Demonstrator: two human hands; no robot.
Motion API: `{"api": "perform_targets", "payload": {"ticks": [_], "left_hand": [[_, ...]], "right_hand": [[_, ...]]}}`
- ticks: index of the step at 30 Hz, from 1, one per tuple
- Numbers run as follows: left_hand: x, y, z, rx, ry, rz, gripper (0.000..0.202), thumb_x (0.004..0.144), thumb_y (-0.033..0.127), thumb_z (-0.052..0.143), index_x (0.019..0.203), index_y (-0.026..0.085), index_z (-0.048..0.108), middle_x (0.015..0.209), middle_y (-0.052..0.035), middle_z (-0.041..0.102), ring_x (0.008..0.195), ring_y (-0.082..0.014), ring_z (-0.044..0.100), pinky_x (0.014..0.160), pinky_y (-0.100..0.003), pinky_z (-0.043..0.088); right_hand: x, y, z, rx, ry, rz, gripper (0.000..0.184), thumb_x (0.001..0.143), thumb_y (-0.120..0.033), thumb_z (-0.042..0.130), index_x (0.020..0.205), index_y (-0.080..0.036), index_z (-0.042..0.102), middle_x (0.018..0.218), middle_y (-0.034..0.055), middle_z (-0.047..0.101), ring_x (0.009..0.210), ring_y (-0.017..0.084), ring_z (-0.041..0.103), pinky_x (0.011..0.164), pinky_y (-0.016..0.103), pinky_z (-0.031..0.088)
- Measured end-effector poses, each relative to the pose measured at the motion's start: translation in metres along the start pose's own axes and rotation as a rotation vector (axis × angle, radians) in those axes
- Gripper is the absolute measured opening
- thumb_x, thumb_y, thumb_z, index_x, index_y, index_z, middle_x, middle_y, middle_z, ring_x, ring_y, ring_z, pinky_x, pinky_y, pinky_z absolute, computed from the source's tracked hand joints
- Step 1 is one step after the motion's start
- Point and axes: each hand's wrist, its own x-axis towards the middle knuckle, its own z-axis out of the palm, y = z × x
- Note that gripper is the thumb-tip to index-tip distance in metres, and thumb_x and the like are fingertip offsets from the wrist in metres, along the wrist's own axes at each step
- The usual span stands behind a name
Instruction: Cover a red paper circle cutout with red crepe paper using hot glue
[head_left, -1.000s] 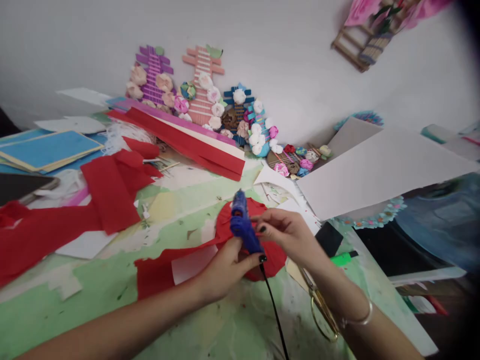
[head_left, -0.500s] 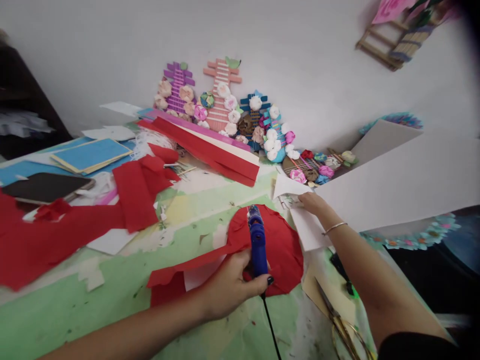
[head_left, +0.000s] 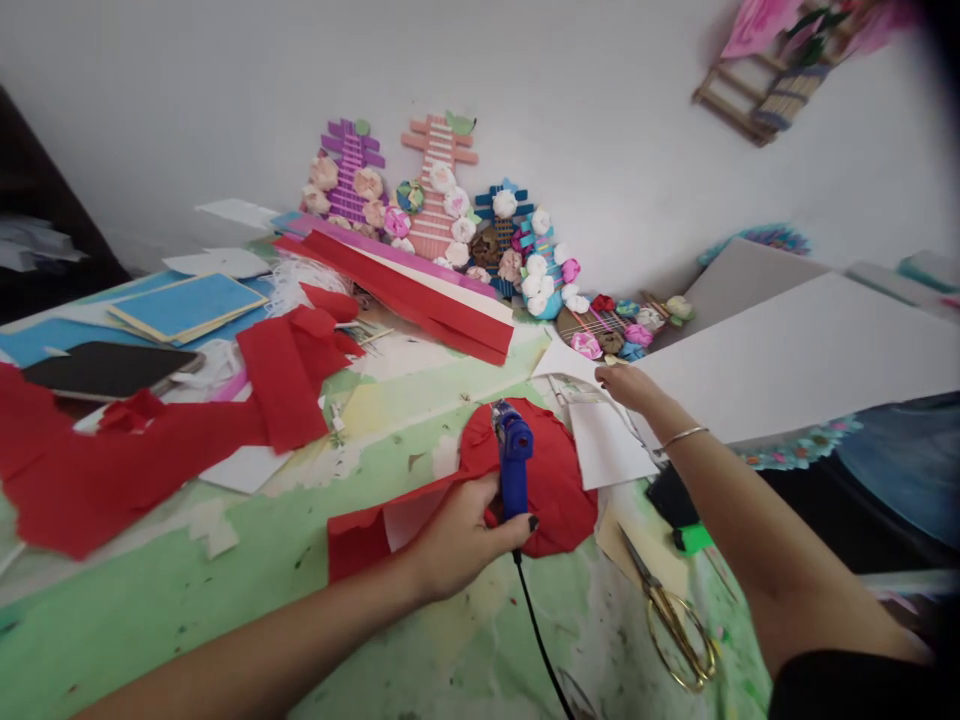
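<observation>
Several flower-trimmed ornaments [head_left: 439, 205] stand against the pale wall [head_left: 570, 90] at the far side of my worktop [head_left: 150, 590], whose green covering is blotched with white. On the left lie crumpled red paper [head_left: 285, 390], a dark phone [head_left: 109, 368] and blue cards [head_left: 191, 303]; a long red strip [head_left: 412, 300] slants in front of the ornaments. At the right is a large grey board [head_left: 787, 350], with a ladder-like wooden piece [head_left: 791, 95] higher up. Gold-handled scissors [head_left: 664, 605] lie nearer me, blades over some beige paper [head_left: 675, 570].

My hands are well apart. My left hand [head_left: 457, 535] is wrapped around the handle of a blue glue gun [head_left: 514, 480], which I hold over a red disc [head_left: 562, 490] mid-worktop, its black cord [head_left: 536, 620] trailing toward me. My right hand [head_left: 630, 388] is stretched out farther, fingers bunched at a curved white paper [head_left: 566, 363] beside the board; I can't tell whether they pinch anything. A white card [head_left: 611, 447] lies between the disc and my right forearm.
</observation>
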Motion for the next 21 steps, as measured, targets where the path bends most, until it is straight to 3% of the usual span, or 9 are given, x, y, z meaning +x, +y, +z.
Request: {"api": "perform_targets", "payload": {"ticks": [5,10,16,21], "left_hand": [[-0.008,-0.007,-0.01,-0.009,0.009,-0.031,0.02,0.076,0.033,0.059,0.083,0.014,0.058,0.077,-0.0027,0.059,0.073,-0.0169,0.055,0.066,-0.027,0.045],[-0.012,-0.003,-0.016,0.021,0.022,-0.062,0.022,0.076,0.036,0.058,0.083,0.014,0.06,0.081,-0.0044,0.062,0.078,-0.019,0.057,0.07,-0.029,0.047],[-0.014,0.002,-0.014,0.027,0.004,-0.098,0.021,0.078,0.034,0.057,0.084,0.015,0.061,0.084,-0.005,0.063,0.084,-0.021,0.058,0.075,-0.03,0.047],[-0.016,0.003,-0.013,0.035,-0.005,-0.062,0.017,0.079,0.031,0.057,0.086,0.016,0.061,0.084,-0.0035,0.062,0.084,-0.0199,0.057,0.076,-0.029,0.046]], "right_hand": [[0.009,-0.015,0.015,-0.035,-0.062,0.007,0.032,0.093,-0.033,0.056,0.12,-0.016,0.056,0.121,0.0097,0.058,0.101,0.021,0.06,0.085,0.041,0.053],[0.029,-0.018,0.022,-0.052,-0.069,-0.096,0.034,0.092,-0.033,0.057,0.12,-0.015,0.056,0.12,0.0104,0.058,0.101,0.021,0.06,0.085,0.041,0.052],[0.031,-0.011,0.026,-0.044,-0.036,-0.219,0.033,0.092,-0.033,0.057,0.12,-0.015,0.056,0.12,0.0099,0.058,0.102,0.021,0.06,0.085,0.042,0.052],[0.03,-0.021,0.027,-0.012,0.032,-0.252,0.032,0.093,-0.033,0.056,0.12,-0.016,0.056,0.119,0.0089,0.059,0.1,0.02,0.061,0.084,0.041,0.053]]}}
